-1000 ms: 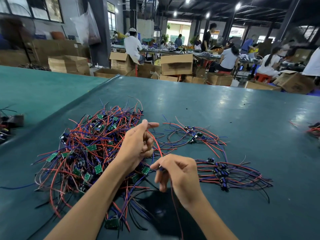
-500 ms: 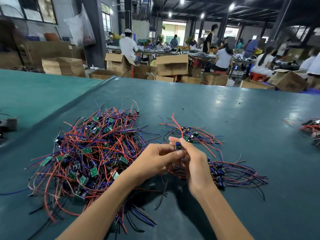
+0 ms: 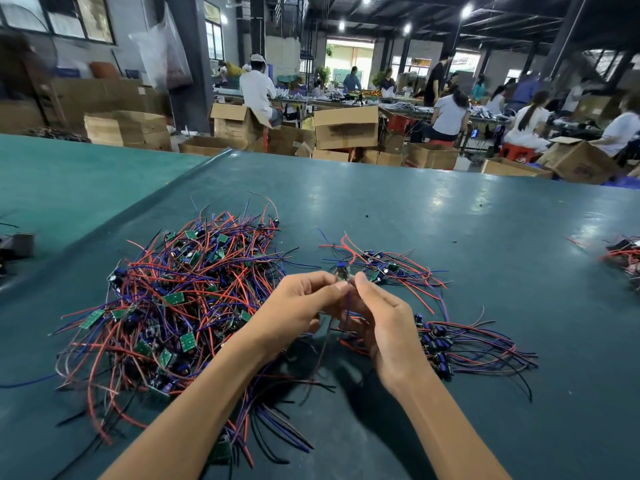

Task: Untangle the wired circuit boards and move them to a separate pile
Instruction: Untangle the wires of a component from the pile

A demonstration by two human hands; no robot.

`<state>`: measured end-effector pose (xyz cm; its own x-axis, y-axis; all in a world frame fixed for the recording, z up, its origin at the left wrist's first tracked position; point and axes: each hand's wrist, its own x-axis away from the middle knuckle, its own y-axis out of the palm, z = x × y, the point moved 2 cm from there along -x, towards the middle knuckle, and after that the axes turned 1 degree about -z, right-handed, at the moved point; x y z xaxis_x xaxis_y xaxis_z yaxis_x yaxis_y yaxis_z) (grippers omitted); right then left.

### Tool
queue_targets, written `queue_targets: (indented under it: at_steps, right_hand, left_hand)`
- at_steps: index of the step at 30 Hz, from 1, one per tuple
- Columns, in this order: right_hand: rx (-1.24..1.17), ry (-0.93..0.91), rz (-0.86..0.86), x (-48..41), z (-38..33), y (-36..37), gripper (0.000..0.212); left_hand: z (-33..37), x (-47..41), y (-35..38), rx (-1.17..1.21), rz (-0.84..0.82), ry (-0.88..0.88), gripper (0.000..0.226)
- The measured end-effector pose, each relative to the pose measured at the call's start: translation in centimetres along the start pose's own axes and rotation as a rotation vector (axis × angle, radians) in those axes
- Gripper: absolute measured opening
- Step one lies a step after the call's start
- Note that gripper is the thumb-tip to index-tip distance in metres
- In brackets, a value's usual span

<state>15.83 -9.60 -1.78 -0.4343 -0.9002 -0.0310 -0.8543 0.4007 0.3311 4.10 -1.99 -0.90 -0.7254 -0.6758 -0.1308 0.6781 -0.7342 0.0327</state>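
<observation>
Teal tabletop (image 3: 450, 230) bears a tangled pile (image 3: 180, 299); left hand (image 3: 298, 306) and right hand (image 3: 384, 320) pinch one circuit board (image 3: 343, 271), half-hidden by fingers (image 3: 362, 281).

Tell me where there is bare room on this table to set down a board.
Free: the table right of the small far pile, up to the edge pile; also behind the big tangle. Crowded: between tangle and near pile.

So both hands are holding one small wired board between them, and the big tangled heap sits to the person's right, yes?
Not quite. The head view shows the big tangled heap on the person's left. The left hand and right hand do hold one small wired board between them.
</observation>
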Motion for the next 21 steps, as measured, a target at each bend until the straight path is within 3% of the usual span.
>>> queue_targets:
  at_steps: [6, 11, 13, 19, 21]
  right_hand:
    - [0.263, -0.19, -0.027, 0.4, 0.1, -0.1, 0.015]
    - [0.219, -0.193, -0.138, 0.6, 0.3, 0.7, 0.02]
    - [0.191, -0.159, -0.163, 0.7, 0.3, 0.7, 0.021]
    - [0.178, -0.083, -0.174, 0.6, 0.8, 0.7, 0.038]
    - [0.194, -0.068, -0.184, 0.6, 0.8, 0.7, 0.032]
  left_hand:
    - [0.2, -0.1, -0.1, -0.047, 0.194, 0.154, 0.015]
    - [-0.2, -0.2, -0.6, 0.061, 0.195, 0.125, 0.01]
    - [-0.2, -0.2, -0.8, 0.003, 0.194, 0.128, 0.01]
    - [-0.4, -0.7, -1.4, 0.007, 0.129, 0.077, 0.045]
    - [-0.6, -0.8, -1.2, -0.027, 0.15, 0.093, 0.056]
